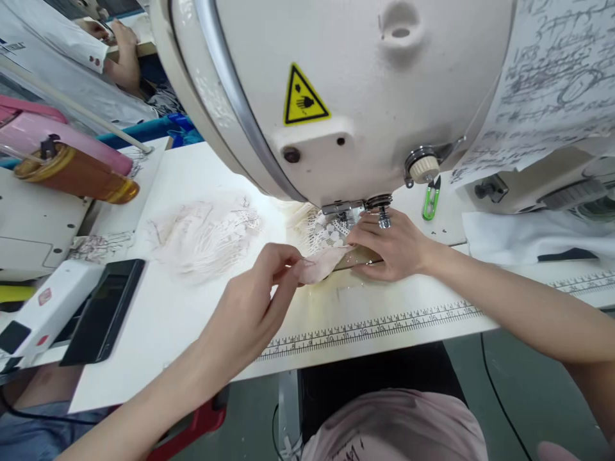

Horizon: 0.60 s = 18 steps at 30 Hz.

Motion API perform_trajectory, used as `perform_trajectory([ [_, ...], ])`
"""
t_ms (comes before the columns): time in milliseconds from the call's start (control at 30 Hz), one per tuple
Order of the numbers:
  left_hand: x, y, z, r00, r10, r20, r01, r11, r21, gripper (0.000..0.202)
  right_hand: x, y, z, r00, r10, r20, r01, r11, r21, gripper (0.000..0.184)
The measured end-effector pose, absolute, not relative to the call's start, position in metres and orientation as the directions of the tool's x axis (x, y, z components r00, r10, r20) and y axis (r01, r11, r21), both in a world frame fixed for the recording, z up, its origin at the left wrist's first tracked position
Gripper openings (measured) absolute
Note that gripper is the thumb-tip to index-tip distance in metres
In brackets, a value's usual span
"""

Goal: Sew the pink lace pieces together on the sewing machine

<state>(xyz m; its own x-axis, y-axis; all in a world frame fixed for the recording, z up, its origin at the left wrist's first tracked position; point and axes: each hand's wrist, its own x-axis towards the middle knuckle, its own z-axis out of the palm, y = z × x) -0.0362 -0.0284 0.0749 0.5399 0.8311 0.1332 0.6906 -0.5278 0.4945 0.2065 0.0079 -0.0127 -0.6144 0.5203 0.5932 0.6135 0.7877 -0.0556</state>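
Note:
A sewing machine (365,77) with a yellow warning triangle leans over the middle of the view. Under its presser foot area lies a piece of cream lace (329,232). My left hand (262,288) pinches a strip of pale pink fabric (319,266) between thumb and fingers, in front of the lace. The strip runs toward my right hand (396,246), which rests low beside the needle area with fingers bent over the work. Its fingertips are partly hidden by the machine's parts, so whether they grip the fabric does not show. The needle is not clearly visible.
A pile of pale lace (206,237) lies left on the white table (192,333). Green thread snips (432,198) lie right. A ruler tape (375,330) follows the front edge. A phone (103,314), a white power bank (52,304) and an amber cup (77,173) stand left. Another person's hand (123,48) shows behind.

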Motion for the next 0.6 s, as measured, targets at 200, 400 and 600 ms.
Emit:
perform_trajectory([
  [200, -0.021, 0.001, 0.054, 0.717, 0.695, 0.047, 0.626, -0.673, 0.394, 0.026, 0.208, 0.009, -0.012, -0.644, 0.484, 0.592, 0.597, 0.802, -0.007, 0.014],
  [400, -0.006, 0.004, 0.02, 0.694, 0.618, 0.369, 0.514, -0.785, 0.347, 0.024, 0.207, 0.007, -0.005, -0.633, 0.454, 0.627, 0.586, 0.811, 0.004, 0.012],
  [600, -0.012, 0.0, 0.018, 0.776, 0.468, 0.423, 0.459, -0.879, 0.13, 0.031, 0.207, 0.006, -0.005, -0.691, 0.446, 0.569, 0.543, 0.839, 0.002, 0.011],
])
